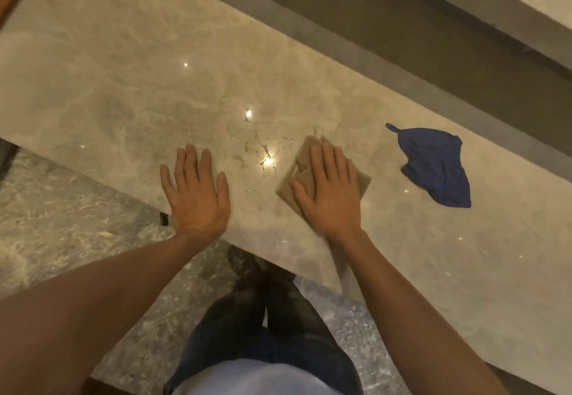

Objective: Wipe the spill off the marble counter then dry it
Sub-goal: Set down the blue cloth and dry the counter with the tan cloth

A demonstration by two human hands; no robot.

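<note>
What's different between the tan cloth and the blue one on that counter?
The tan cloth is folded flat into a rough square; the blue cloth lies crumpled and uneven. The tan cloth is pressed under the right hand, beside the spill; the blue cloth lies untouched, farther right, away from the wet patch. Both rest on the marble counter.

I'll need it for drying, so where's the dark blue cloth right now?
In the head view, the crumpled dark blue cloth lies on the marble counter, untouched, just right of the right hand pressing the tan cloth.
</note>
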